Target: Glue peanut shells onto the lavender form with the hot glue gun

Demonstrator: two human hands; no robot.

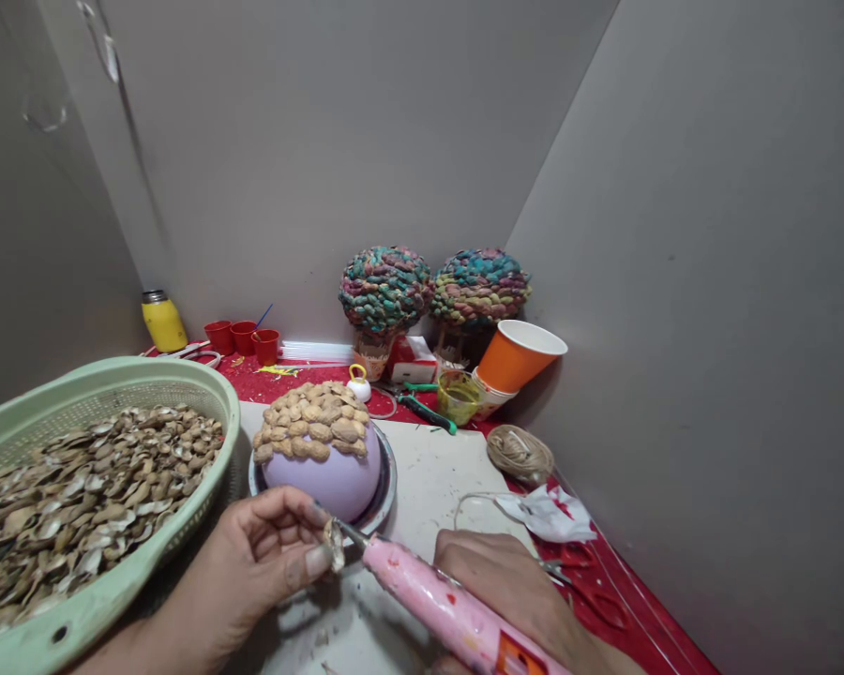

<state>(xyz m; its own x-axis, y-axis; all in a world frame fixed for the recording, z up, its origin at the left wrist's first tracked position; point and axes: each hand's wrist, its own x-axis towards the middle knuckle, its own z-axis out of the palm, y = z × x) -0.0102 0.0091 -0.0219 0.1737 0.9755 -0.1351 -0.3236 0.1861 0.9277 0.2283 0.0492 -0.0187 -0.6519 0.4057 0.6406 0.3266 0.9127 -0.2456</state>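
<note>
My left hand [253, 562] pinches a peanut shell half [336, 544] between thumb and fingers, low in the middle. My right hand [513, 591] grips a pink glue gun [443, 609], and its metal nozzle touches the shell. Just behind them a purple balloon [327, 478] rests on a round metal plate [386, 478]. Peanut shells [313, 422] cover the balloon's top.
A green plastic basket [113, 581] full of shell halves sits at the left. At the back stand two yarn-ball trees [429, 291], an orange paper cup [517, 356], red cups [243, 337], a yellow jar [163, 323], a twine ball [519, 452] and red scissors [591, 591].
</note>
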